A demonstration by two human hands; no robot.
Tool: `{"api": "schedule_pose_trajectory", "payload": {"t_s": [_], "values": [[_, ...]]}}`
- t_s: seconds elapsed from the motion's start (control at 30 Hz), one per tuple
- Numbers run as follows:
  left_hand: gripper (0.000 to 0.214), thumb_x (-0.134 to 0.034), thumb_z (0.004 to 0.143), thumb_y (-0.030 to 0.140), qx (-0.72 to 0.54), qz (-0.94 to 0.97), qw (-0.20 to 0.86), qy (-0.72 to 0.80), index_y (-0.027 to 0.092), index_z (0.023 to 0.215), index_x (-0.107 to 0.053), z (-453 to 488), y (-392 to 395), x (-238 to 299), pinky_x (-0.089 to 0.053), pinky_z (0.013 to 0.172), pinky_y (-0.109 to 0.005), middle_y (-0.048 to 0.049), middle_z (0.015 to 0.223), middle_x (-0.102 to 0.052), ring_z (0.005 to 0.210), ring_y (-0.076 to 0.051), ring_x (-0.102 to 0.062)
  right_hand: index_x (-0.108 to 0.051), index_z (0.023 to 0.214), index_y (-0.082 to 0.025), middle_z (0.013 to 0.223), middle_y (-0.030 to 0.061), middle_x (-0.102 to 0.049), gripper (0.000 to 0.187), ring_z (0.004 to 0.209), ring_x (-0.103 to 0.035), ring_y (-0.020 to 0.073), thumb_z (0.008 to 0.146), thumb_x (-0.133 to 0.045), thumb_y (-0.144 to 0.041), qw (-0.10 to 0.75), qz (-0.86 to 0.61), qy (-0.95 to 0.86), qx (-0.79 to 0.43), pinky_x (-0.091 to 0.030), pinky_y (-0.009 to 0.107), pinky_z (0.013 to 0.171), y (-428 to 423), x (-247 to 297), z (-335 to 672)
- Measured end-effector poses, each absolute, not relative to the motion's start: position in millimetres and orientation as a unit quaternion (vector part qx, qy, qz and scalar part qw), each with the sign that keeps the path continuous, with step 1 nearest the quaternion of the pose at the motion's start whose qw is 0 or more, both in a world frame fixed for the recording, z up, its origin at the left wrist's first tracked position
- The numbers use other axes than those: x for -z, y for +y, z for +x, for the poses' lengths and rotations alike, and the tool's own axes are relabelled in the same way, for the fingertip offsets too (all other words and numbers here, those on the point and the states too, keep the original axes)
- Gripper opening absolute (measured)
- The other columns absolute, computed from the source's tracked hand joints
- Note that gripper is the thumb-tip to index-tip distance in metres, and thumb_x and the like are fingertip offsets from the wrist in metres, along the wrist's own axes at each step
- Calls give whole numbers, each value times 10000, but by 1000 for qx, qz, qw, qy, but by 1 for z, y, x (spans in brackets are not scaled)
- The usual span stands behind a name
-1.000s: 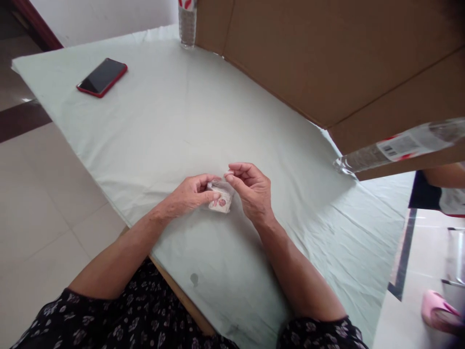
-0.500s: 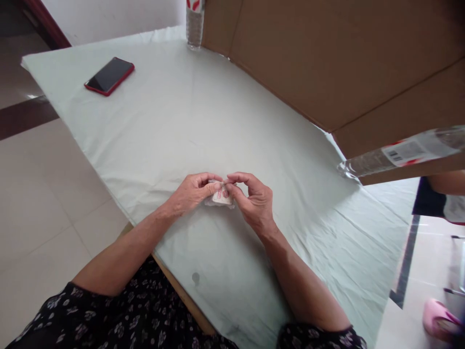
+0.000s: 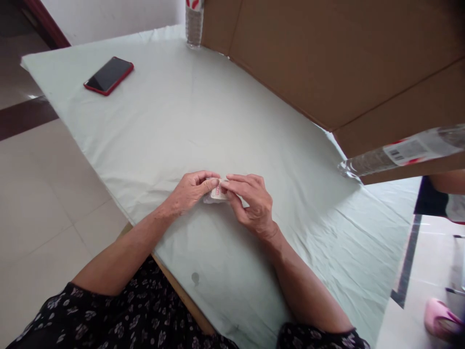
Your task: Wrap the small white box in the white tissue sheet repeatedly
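A small white packet with red print [image 3: 217,192] lies between my hands, close above or on the pale green cloth, with crinkled clear plastic at its lower edge. My left hand [image 3: 196,189] pinches its left side between thumb and fingers. From the right, my right hand [image 3: 252,198] has its fingertips and thumb closed on the packet's right edge, covering part of the print. What kind of goods the packet holds cannot be seen.
A pale green cloth [image 3: 152,131] covers the table. At the far left lies a phone in a red case [image 3: 109,76]. A large cardboard panel [image 3: 308,58] stands at the right, with a plastic bottle [image 3: 194,26] and another bottle [image 3: 407,151] by it. Part of a person [image 3: 448,184] shows at the right.
My right hand's index finger has come down from the packet's top edge onto its printed face, and the other fingers have shifted. My left hand has hardly moved.
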State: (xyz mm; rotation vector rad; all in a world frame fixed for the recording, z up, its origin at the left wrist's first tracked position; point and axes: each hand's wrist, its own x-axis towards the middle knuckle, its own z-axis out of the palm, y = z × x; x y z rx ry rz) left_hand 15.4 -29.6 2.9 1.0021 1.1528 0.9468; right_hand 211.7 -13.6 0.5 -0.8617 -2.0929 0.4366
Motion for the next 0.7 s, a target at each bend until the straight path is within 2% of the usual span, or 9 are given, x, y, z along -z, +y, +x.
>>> {"api": "schedule_pose_trajectory", "payload": {"t_s": [0.1,0.2,0.3,0.4,0.57,0.7], "values": [[475,-719,826,515,-406,425,634,503,132,1108,-716,15,-31,-5,-499,718,-257,-44,899,-734,767,-144,-639,-672,1243,-333,1196,63,-756,306,1222,-656,284,939,-647,-342,427,-368,-790,-242,-486,520,1041,-9,-7,218],[460,-716,827,499,-399,426,634,508,142,1118,-720,15,-31,-7,-513,736,-271,-65,964,-753,812,-167,-671,-493,1468,-348,1516,90,-549,706,1398,-515,318,841,-732,-570,363,-379,-782,-336,-475,539,1079,0,-8,226],[450,-716,824,491,-403,430,627,509,146,1113,-721,15,-30,-7,-522,734,-275,-70,979,-758,833,-178,-682,-356,1564,-343,1620,115,-414,992,1457,-443,350,733,-795,-662,282,-353,-805,-386,-416,561,1144,7,-2,231],[446,-719,824,482,-411,432,628,500,143,1114,-718,16,-30,-6,-529,742,-280,-70,976,-757,853,-186,-691,-344,1574,-335,1599,129,-441,1013,1439,-462,366,728,-821,-625,248,-335,-831,-368,-377,578,1170,7,4,230],[465,-730,821,439,-420,418,632,499,129,1163,-671,17,-31,-5,-529,725,-263,-67,987,-747,836,-168,-689,-347,1564,-334,1368,100,-651,866,1276,-608,316,826,-790,-428,275,-332,-851,-299,-445,527,1100,3,6,226],[518,-725,829,445,-430,420,625,498,118,1222,-640,17,-31,-2,-535,751,-269,-85,1038,-740,861,-170,-689,-347,1562,-325,1330,88,-674,837,1254,-621,302,835,-763,-338,283,-343,-847,-290,-471,503,1081,1,5,225]]}}
